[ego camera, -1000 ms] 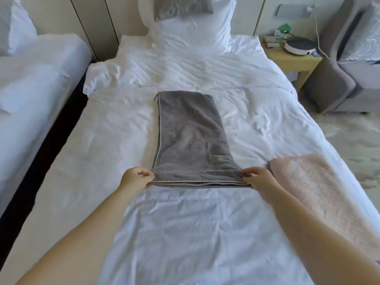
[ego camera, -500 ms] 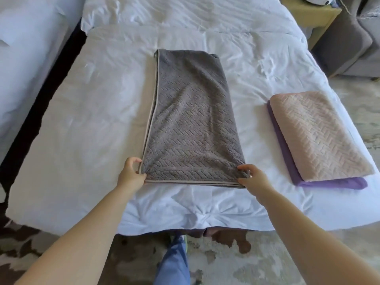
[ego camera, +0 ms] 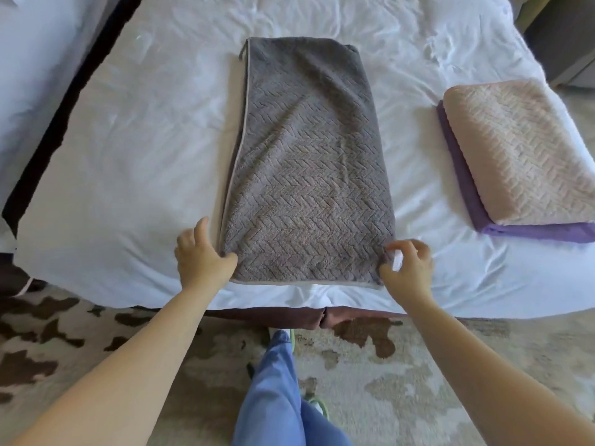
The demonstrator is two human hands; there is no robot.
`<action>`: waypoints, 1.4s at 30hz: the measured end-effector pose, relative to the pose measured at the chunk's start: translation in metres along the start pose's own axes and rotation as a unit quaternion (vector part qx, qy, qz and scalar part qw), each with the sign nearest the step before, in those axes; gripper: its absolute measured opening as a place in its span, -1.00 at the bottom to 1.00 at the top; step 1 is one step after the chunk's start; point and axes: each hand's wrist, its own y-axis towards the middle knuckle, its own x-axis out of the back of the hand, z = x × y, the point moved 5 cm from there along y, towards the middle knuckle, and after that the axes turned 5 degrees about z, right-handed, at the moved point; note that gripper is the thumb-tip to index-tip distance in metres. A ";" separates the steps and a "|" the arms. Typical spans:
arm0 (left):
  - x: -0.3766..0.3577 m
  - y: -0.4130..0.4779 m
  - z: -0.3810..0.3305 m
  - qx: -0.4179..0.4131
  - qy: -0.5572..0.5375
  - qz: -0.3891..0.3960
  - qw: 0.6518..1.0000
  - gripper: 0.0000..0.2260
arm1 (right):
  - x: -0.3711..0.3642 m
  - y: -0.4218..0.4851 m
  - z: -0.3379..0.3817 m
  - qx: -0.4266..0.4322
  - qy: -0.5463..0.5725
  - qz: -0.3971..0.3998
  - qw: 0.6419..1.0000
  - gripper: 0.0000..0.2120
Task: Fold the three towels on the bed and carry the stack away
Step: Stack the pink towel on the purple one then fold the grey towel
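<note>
Since our left hand has loosened, thumb on the grey towel at seven o'clock, and our right hand curls at five, grip unclear, we expect another fold.

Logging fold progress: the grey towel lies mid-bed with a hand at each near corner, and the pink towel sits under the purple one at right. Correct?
Not quite. The head view shows the pink towel on top of the purple towel, not under it. The grey towel, left hand and right hand are as stated.
</note>
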 end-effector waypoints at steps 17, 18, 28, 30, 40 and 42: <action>-0.047 0.071 -0.067 -0.218 0.273 -0.020 0.937 -0.44 | -0.021 0.109 0.059 0.117 -0.206 -0.036 0.971 -0.30; -0.045 0.082 -0.081 -0.221 0.258 -0.018 0.940 -0.44 | -0.022 0.119 0.078 0.145 -0.200 -0.030 0.969 -0.33; -0.083 0.210 -0.131 -0.257 0.306 0.059 0.915 -0.42 | -0.073 0.231 0.134 0.183 -0.284 0.057 0.940 -0.29; -0.075 0.213 -0.116 -0.239 0.302 0.066 0.921 -0.42 | -0.062 0.235 0.124 0.155 -0.291 0.055 0.943 -0.27; -0.029 0.315 -0.190 -0.124 0.071 -0.003 0.990 -0.36 | -0.021 0.318 0.194 0.160 -0.147 -0.012 0.976 -0.54; -0.033 0.351 -0.207 -0.093 0.033 0.020 0.995 -0.24 | -0.014 0.353 0.206 0.160 -0.121 -0.008 0.980 -0.53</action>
